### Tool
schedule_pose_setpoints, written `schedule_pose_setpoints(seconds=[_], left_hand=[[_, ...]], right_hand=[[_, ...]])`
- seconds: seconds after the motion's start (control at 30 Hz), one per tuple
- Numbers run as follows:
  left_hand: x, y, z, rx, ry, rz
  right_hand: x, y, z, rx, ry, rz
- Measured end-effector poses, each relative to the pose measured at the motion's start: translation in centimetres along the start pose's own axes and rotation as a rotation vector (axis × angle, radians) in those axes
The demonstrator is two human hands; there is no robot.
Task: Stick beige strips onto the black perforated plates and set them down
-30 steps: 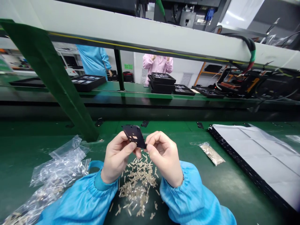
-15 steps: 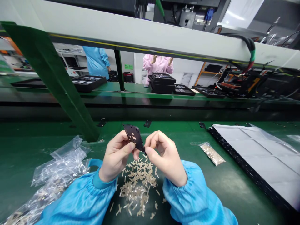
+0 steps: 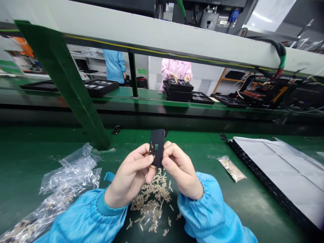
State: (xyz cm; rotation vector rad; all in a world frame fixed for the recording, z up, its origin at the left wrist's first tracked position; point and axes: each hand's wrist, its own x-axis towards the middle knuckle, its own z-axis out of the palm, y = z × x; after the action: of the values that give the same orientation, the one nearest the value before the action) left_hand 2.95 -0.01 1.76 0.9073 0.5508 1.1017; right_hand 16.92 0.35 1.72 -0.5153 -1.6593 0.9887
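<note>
A thin black plastic plate (image 3: pixel 157 143) with small cut-outs stands nearly upright between my hands. My left hand (image 3: pixel 134 170) pinches its lower left side, thumb on the near face. At its right edge, my right hand (image 3: pixel 181 168) has thumb and forefinger closed on the rim; whether a smaller piece is also between those fingertips I cannot make out. Beneath both hands lies a loose heap of small beige strips (image 3: pixel 152 202) on the green bench (image 3: pixel 212 209).
Clear plastic bags (image 3: pixel 68 179) holding small parts lie at left. To the right are a small bag of beige pieces (image 3: pixel 232 168) and a black tray with white sheeting (image 3: pixel 275 168). A green post (image 3: pixel 68 87) rises at left. Beyond, a person in pink (image 3: pixel 174 69) handles stacked black trays (image 3: pixel 178 91).
The black plate has turned from a slanted, edge-on pose to nearly upright, its face towards me. My right fingers moved up its edge. The person in pink lowered their hands to the trays.
</note>
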Motion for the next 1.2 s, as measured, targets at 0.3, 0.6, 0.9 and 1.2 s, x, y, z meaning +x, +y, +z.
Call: schedule_pose_setpoints(seconds=[0.3,0.6,0.9,1.2], left_hand=[[0.2,0.0,0.3,-0.063,0.025,-0.050],[0.3,-0.1,0.3,-0.187,0.034,-0.075],[0.1,-0.3,0.5,-0.161,0.080,-0.063],[-0.6,-0.1,0.2,0.144,0.084,0.259]], right_hand=[[0.0,1.0,0.1,-0.279,0.028,-0.153],[0.3,2.0,-0.1,-0.577,0.093,-0.352],[0.6,2.8,-0.4,-0.882,0.147,-0.590],[0.4,1.7,-0.3,-0.455,0.004,-0.380]])
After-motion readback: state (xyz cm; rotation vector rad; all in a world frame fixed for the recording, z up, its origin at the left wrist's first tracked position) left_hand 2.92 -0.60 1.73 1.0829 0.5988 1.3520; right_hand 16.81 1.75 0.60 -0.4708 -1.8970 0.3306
